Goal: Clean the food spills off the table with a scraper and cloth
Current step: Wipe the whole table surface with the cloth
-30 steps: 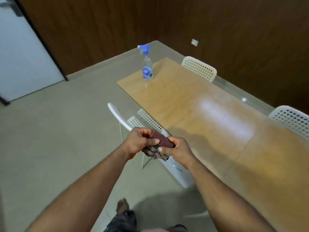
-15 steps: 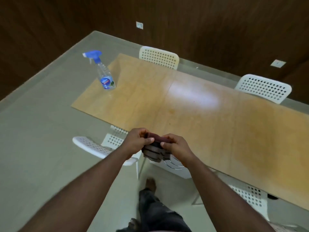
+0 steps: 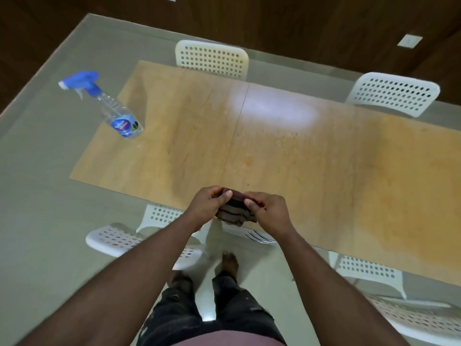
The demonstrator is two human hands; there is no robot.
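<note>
We hold the folded maroon cloth at the near table edge, our left hand and right hand each pinching an end between thumb and curled fingers, its long axis running nine to three. The faint orange spill lies just beyond at twelve o'clock, about equally near either hand. No scraper shows, unless the cloth hides it; the spray bottle stands far off at ten.

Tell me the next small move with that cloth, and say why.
Probably lower the cloth onto the table ahead: both the left hand and right hand pinch it folded above the near edge, and orange specks lie just beyond.
</note>
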